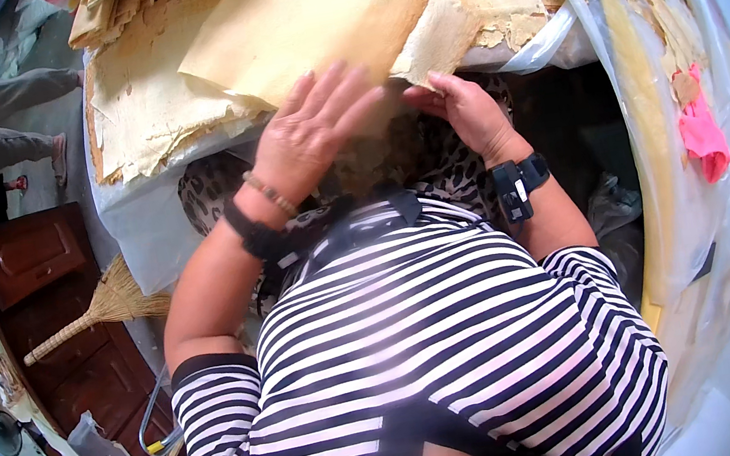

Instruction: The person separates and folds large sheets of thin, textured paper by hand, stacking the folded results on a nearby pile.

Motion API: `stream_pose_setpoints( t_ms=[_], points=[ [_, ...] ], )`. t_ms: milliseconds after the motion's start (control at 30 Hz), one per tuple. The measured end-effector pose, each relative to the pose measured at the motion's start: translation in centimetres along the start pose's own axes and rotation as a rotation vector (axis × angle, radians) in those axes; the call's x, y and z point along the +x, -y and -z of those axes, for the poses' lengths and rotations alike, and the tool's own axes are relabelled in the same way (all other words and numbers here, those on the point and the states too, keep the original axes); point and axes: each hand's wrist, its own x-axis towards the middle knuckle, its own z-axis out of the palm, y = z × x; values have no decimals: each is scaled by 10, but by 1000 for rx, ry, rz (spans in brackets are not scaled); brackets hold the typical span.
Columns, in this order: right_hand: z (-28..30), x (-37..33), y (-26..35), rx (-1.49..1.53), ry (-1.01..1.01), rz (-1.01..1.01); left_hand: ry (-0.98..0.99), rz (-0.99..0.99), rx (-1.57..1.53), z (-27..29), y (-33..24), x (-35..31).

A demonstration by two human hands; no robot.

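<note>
A smooth tan, paper-like sheet (pixel 305 15) lies at a slant on the table in front of me. Over its near edge is my left hand (pixel 305 142), palm down with fingers spread and slightly blurred; it grips nothing. My right hand (pixel 471 118) has its thumb and fingers pinched at the near end of a smaller, paler, rough-edged piece (pixel 435 36), which overlaps the right corner of the tan sheet. Beneath them are larger ragged sheets (pixel 147 95), flaking at the edges. Whether the right fingers also catch the tan sheet is hidden.
White plastic (pixel 133 225) drapes the table's front left. A straw broom (pixel 103 307) leans by a dark wooden cabinet (pixel 34 254). Clear plastic sheeting hangs at right, near a pink cloth (pixel 702 135). Another person's legs (pixel 11 101) show at far left.
</note>
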Motion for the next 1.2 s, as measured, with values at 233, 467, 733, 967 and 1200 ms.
stream_pose_setpoints(
  t_ms=[233,467,733,967,1200],
  points=[
    [-3,-26,0,-50,239,-17,-123,83,-29,-16,12,-28],
    [-20,-31,-10,-134,378,-125,-174,2,-34,-18,17,-35],
    [-17,-55,19,-440,290,348,-349,452,-987,3,32,-30],
    [4,-14,33,-1107,-452,858,-161,158,-644,11,52,-38],
    [10,11,36,-1142,-132,1026,-189,354,-747,15,69,-77]
  ],
)
